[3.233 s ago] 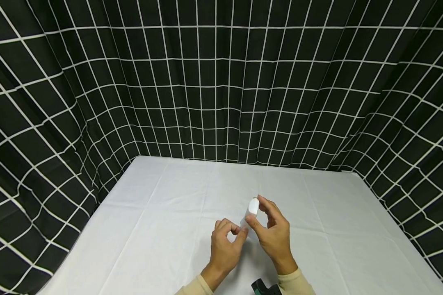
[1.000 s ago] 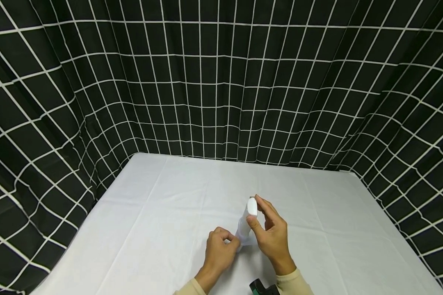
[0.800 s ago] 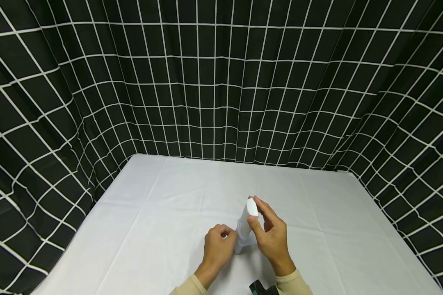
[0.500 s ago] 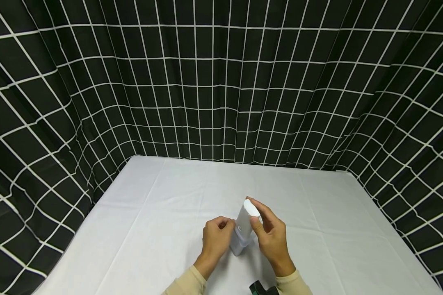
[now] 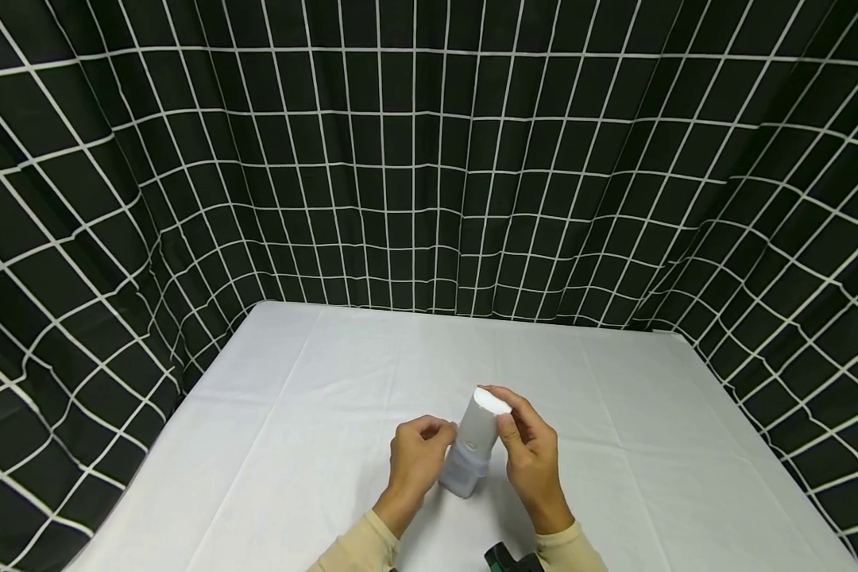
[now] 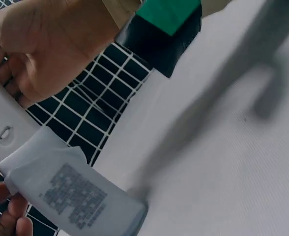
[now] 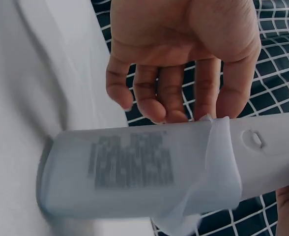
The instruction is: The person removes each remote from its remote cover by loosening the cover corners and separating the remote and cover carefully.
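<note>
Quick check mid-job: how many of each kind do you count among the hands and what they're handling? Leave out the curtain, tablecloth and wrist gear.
Hands: 2 (left hand, right hand)
White object: 1
Translucent sleeve: 1
Total: 4

From my head view, I see a black curtain (image 5: 429,143) with a white grid, hanging in folds on 3 sides: left, far and right. A white tablecloth (image 5: 293,397) spreads inside it, lightly wrinkled, with long creases running front to back. In my 2 wrist views, I get the curtain's grid slanting beside the tablecloth.
</note>
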A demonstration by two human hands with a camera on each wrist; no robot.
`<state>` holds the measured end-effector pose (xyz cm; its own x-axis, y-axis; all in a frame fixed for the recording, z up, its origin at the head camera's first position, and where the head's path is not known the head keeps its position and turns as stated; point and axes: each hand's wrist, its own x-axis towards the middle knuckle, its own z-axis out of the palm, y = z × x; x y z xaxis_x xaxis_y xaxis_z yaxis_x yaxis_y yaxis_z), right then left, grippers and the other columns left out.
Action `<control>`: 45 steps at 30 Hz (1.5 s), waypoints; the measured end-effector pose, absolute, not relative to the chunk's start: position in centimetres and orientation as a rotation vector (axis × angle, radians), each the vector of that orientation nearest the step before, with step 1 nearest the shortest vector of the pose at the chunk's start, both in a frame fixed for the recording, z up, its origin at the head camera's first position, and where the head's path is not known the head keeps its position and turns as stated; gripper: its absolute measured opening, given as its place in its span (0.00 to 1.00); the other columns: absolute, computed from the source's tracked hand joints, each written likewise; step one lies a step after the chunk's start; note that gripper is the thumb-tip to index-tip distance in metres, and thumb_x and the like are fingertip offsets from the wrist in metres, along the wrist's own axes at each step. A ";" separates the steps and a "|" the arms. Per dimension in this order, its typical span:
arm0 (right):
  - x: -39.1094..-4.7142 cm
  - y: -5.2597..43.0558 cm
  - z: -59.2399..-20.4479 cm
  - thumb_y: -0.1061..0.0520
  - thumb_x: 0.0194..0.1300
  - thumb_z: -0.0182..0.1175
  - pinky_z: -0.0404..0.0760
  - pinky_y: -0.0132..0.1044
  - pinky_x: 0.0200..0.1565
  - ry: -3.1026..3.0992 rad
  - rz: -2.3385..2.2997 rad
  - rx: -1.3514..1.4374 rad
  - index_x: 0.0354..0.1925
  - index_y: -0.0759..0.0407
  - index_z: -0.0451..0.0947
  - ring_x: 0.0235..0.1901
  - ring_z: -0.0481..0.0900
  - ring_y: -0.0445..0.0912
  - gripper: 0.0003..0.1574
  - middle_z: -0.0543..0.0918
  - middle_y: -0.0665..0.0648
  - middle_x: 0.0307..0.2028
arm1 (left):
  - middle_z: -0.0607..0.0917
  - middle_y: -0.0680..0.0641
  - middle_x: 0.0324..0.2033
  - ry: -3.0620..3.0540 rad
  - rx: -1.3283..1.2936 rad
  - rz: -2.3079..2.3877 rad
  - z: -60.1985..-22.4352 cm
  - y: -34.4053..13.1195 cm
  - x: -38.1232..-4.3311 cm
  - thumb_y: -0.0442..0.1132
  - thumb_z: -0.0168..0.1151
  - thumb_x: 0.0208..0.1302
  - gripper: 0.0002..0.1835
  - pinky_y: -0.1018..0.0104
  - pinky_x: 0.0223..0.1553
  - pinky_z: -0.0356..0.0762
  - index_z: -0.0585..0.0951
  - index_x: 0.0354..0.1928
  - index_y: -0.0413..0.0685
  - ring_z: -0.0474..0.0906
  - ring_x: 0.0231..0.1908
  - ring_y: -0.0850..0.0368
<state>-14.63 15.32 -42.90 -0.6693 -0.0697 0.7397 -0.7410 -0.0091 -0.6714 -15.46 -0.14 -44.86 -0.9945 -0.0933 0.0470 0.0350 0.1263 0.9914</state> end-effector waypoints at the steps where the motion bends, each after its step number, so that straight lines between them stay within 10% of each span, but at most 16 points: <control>1: -14.7 15.3 -42.8 0.78 0.69 0.40 0.76 0.35 0.50 -1.748 1.746 0.855 0.58 0.77 0.68 0.51 0.76 0.52 0.21 0.75 0.74 0.52 | 0.83 0.52 0.26 -2.259 0.041 -2.053 -44.8 -0.2 -15.4 0.37 0.66 0.58 0.04 0.60 0.34 0.75 0.86 0.29 0.45 0.78 0.32 0.56; 26: -14.6 15.2 -43.3 0.79 0.67 0.41 0.64 0.30 0.33 -1.755 1.612 0.749 0.53 0.77 0.73 0.33 0.62 0.45 0.21 0.64 0.68 0.39 | 0.80 0.47 0.30 -2.034 0.319 -2.719 -44.4 -0.1 -15.4 0.27 0.66 0.57 0.07 0.67 0.30 0.70 0.84 0.38 0.34 0.71 0.28 0.57; 36: -12.9 13.4 -40.2 0.75 0.38 0.73 0.60 0.35 0.36 -1.861 1.227 0.491 0.44 0.69 0.79 0.33 0.64 0.54 0.30 0.66 0.68 0.33 | 0.83 0.47 0.29 -2.079 0.195 -2.506 -44.4 0.4 -15.0 0.30 0.70 0.56 0.04 0.66 0.30 0.72 0.86 0.34 0.36 0.76 0.30 0.57; 45: -14.3 13.9 -42.9 0.69 0.37 0.78 0.65 0.35 0.34 -1.850 1.084 0.302 0.49 0.71 0.78 0.32 0.70 0.51 0.36 0.75 0.63 0.34 | 0.82 0.45 0.31 -2.103 0.119 -2.419 -44.9 0.8 -14.7 0.28 0.66 0.59 0.03 0.65 0.33 0.74 0.85 0.35 0.37 0.76 0.33 0.54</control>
